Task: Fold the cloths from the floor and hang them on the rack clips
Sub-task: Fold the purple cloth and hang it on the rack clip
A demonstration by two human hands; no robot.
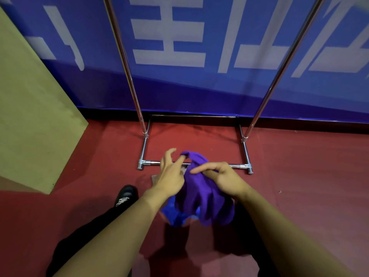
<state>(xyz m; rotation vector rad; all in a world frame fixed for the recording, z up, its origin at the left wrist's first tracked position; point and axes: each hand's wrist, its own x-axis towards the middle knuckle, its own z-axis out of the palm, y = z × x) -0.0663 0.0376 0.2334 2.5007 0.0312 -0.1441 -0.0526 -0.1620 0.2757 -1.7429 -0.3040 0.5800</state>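
A purple cloth (201, 188) hangs bunched between my two hands, just above the red floor. My left hand (171, 172) pinches its upper edge between thumb and forefinger, the other fingers spread. My right hand (221, 176) grips the cloth from the right with thumb and curled fingers. A blue cloth (175, 214) lies on the floor under the purple one, partly hidden. The chrome rack (245, 152) stands right behind, its front base bar crossing behind my hands. Its clips are out of view.
Two chrome uprights (129, 76) rise against a blue banner wall (199, 86). A tan board (30, 116) leans at the left. My black shoe (125, 194) and dark trouser leg are at the lower left. A pale cloth edge (154, 177) shows beneath my left hand.
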